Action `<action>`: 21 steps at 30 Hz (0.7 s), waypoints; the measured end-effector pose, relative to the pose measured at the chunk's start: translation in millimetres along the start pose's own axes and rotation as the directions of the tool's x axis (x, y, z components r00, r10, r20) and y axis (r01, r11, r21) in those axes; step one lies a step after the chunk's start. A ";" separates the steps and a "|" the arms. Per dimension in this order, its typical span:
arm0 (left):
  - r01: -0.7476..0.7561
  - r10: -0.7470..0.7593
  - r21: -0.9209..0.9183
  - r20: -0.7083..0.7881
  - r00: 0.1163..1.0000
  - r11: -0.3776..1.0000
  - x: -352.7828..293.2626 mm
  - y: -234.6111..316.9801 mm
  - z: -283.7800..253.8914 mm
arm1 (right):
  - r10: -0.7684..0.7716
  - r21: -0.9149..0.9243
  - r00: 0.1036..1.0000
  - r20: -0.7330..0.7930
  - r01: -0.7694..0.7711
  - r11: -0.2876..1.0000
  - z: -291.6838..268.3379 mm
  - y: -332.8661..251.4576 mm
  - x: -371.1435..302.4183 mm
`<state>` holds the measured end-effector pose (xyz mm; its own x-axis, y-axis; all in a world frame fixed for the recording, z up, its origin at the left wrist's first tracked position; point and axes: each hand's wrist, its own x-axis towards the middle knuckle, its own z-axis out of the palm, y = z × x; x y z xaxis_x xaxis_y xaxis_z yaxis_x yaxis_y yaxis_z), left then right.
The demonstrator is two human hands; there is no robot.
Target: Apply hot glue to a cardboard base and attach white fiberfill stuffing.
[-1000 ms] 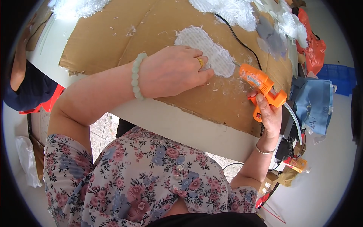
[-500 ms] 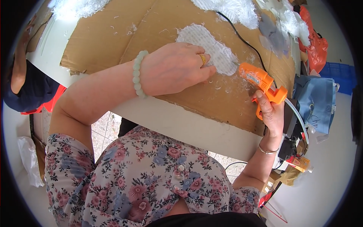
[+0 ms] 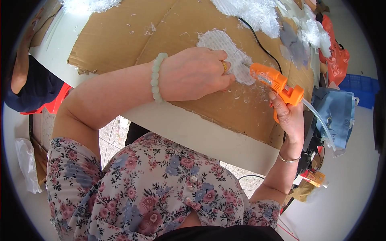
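Glue gun (image 3: 268,77) (orange), farther over white patch (image 3: 225,46)

A blue bag (image 3: 333,114) sits near a red plastic bag (image 3: 337,62) and blue crate (image 3: 362,91) at right, a white bag (image 3: 28,164) at far left.

Looks like small craft workshop; whether inside home, cannot tell. White tabletop (image 3: 189,126) bears large cardboard sheet (image 3: 116,44), littered with loose fibres (image 3: 151,29) and fluffy white pieces (image 3: 257,16). Orange glue gun (image 3: 268,75) in right hand (image 3: 288,116), clear glue stick (image 3: 320,116) jutting from rear. Another person (image 3: 30,86) at left, by red seat (image 3: 57,100). Tiled floor (image 3: 114,134); red plastic bag (image 3: 333,56), blue crate (image 3: 360,90) at right.
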<state>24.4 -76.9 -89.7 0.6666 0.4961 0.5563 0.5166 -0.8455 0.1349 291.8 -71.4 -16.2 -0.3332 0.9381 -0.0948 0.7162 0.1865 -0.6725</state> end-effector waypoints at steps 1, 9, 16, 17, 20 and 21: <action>0.003 -0.003 0.000 -0.002 1.000 1.000 0.1 0.4 -0.8 | -0.025 0.016 1.000 -0.002 0.025 1.000 1.2 -2.1 1.5; -0.019 0.019 0.016 0.029 0.999 1.000 -1.2 -0.5 3.2 | -0.054 -0.015 0.995 0.084 0.055 0.998 2.3 -22.4 17.0; -0.010 0.010 -0.006 0.013 1.000 1.000 -2.5 -0.7 3.6 | 0.001 -0.008 0.984 0.179 0.001 1.000 -9.6 -32.8 20.1; -0.008 0.008 -0.005 0.005 1.000 1.000 -2.8 -0.6 3.1 | -0.002 -0.008 0.983 0.184 0.003 1.000 -10.0 -32.6 18.1; -0.012 0.013 -0.006 0.000 1.000 1.000 -3.4 -0.4 3.6 | 0.009 0.055 0.983 0.181 -0.020 0.998 -9.9 -30.2 11.7; -0.014 0.015 -0.005 0.007 1.000 1.000 -4.0 0.1 3.4 | 0.008 0.020 0.984 0.179 -0.012 1.000 -8.0 -27.7 10.2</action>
<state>23.6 -78.3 -94.7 0.6779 0.4851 0.5523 0.5040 -0.8537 0.1312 273.5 -64.6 7.4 -0.4321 0.8719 -0.2303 0.7077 0.1696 -0.6859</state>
